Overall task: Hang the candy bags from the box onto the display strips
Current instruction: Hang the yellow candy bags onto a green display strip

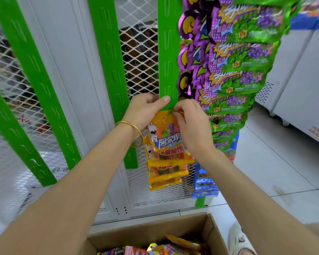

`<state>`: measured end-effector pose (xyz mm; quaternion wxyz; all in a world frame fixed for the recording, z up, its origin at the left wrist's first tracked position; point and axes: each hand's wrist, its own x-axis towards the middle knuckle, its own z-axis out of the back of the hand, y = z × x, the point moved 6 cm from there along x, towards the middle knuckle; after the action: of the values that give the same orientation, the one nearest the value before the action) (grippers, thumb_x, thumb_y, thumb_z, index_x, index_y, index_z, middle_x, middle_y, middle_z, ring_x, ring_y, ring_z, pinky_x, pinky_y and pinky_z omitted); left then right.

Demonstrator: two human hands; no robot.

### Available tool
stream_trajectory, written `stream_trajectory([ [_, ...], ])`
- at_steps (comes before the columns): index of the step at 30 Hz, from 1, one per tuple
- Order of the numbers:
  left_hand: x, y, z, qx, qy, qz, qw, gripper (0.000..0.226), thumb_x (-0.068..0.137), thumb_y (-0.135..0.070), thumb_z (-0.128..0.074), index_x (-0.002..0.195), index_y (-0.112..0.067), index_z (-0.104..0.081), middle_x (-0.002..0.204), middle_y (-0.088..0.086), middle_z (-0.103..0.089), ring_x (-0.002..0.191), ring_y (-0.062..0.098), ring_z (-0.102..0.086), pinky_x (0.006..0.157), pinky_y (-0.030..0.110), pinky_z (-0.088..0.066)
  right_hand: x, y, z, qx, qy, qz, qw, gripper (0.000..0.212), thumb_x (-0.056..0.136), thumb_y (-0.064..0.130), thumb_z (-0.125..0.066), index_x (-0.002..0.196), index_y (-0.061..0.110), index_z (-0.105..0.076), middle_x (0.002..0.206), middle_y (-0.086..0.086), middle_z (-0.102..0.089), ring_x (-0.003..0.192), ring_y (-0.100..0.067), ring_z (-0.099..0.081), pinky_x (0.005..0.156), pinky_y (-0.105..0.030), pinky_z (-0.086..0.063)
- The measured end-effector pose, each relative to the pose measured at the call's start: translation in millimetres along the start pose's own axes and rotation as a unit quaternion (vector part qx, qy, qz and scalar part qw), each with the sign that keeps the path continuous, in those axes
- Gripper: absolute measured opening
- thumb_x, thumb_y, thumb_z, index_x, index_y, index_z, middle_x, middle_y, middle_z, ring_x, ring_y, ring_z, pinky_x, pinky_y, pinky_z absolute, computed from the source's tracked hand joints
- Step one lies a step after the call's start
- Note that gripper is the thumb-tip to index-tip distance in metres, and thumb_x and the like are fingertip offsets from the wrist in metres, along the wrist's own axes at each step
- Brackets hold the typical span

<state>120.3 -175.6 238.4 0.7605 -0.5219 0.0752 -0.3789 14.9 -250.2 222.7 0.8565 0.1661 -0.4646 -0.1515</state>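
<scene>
The left hand (147, 107) clasps the green display strip (168, 57), thumb across its front, while the right hand (190, 124) pinches the top edge of an orange gummy bag (164, 140) against it; the hook itself is hidden behind the fingers. Lower orange bags overlap beneath, and the cardboard box (201, 229) is cut off at the frame's bottom.

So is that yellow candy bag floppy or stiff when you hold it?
Probably floppy: the yellow candy bag is thin film, hanging limp from the green strip. Likely light too, since the right hand just pinches its top. The glossy wrap may be slippery.
</scene>
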Motion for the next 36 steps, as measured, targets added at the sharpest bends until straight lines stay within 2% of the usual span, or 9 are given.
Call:
stream_trajectory([
  [3,-4,4,1,-0.014,0.002,-0.007,1.0,0.019,0.089,-0.03,-0.059,0.097,-0.014,-0.065,0.081,-0.009,-0.061,0.072,0.004,-0.057,0.072,0.019,-0.048,-7,-6,-6,-0.005,0.03,-0.002,1.0,0.013,0.094,0.008,-0.048,0.102,0.002,-0.056,0.103,-0.011,-0.055,0.086,-0.03,-0.056,0.071,-0.045,-0.047],
  [8,-7,9,0,-0.028,-0.002,-0.011,1.0,0.01,0.089,-0.02,-0.06,0.079,-0.021,-0.06,0.081,0.005,-0.063,0.074,0.018,-0.055,0.082,0.042,-0.052,-11,-10,-8,-0.051,0.037,0.014,0.998,0.015,0.093,0.008,-0.05,0.105,0.004,-0.058,0.104,-0.012,-0.057,0.074,-0.036,-0.059,0.059,-0.044,-0.049],
  [11,-8,12,0,-0.031,-0.011,-0.02,0.999,0.012,0.088,-0.015,-0.06,0.1,-0.011,-0.063,0.086,-0.003,-0.064,0.076,0.006,-0.059,0.085,0.029,-0.052,-15,-6,-5,-0.091,0.02,0.054,0.994,0.022,0.083,-0.002,-0.056,0.104,0.005,-0.061,0.101,-0.012,-0.061,0.074,-0.034,-0.061,0.053,-0.036,-0.049],
  [14,-23,20,4,-0.008,-0.045,-0.06,0.997,0.032,0.086,-0.011,-0.061,0.117,-0.017,-0.056,0.104,-0.012,-0.058,0.094,-0.004,-0.055,0.086,0.006,-0.044,-36,0,7,-0.155,-0.069,0.091,0.981,0.028,0.082,-0.001,-0.051,0.105,0.005,-0.065,0.105,-0.012,-0.064,0.092,-0.032,-0.058,0.067,-0.035,-0.052],
  [17,-60,44,12,0.003,-0.121,-0.077,0.99,0.045,0.084,-0.012,-0.064,0.124,-0.024,-0.048,0.12,-0.012,-0.047,0.117,0.008,-0.046,0.096,0.02,-0.04,-77,6,14,-0.176,-0.129,0.105,0.97,0.026,0.084,-0.005,-0.052,0.102,0.006,-0.067,0.108,-0.013,-0.065,0.102,-0.031,-0.053,0.086,-0.035,-0.048],
  [21,-119,96,17,0.036,-0.127,-0.061,0.989,0.041,0.082,-0.011,-0.06,0.118,-0.025,-0.047,0.117,-0.008,-0.045,0.117,0.014,-0.045,0.093,0.029,-0.045,-150,-14,-33,-0.036,0.12,0.009,0.992,0.027,0.081,-0.003,-0.055,0.105,0.008,-0.063,0.107,-0.008,-0.059,0.095,-0.029,-0.057,0.07,-0.036,-0.049],
  [25,-155,154,12,0.061,-0.059,0.039,0.996,0.037,0.084,0.0,-0.057,0.116,-0.018,-0.053,0.113,-0.003,-0.045,0.11,0.011,-0.046,0.086,0.018,-0.048,-244,-38,-107,0.077,0.467,-0.145,0.869,0.023,0.09,0.012,-0.057,0.112,0.01,-0.062,0.11,-0.008,-0.061,0.1,-0.023,-0.059,0.08,-0.027,-0.042],
  [32,-168,179,12,0.097,-0.009,0.061,0.993,0.028,0.087,-0.003,-0.055,0.112,-0.016,-0.057,0.12,0.004,-0.05,0.104,0.007,-0.049,0.071,-0.001,-0.041,-342,-26,-164,0.101,0.638,-0.205,0.735,0.043,0.09,0.029,-0.06,0.129,0.012,-0.052,0.116,-0.005,-0.06,0.106,-0.02,-0.055,0.087,-0.025,-0.042],
  [36,-173,183,12,0.114,0.011,0.073,0.991,0.026,0.087,-0.004,-0.055,0.11,-0.015,-0.06,0.117,0.0,-0.051,0.103,0.007,-0.048,0.071,-0.001,-0.04,-349,-22,-177,0.076,0.662,-0.17,0.726,0.013,0.088,0.022,-0.062,0.091,0.009,-0.062,0.082,-0.003,-0.053,0.078,-0.017,-0.049,0.066,-0.028,-0.036],
])
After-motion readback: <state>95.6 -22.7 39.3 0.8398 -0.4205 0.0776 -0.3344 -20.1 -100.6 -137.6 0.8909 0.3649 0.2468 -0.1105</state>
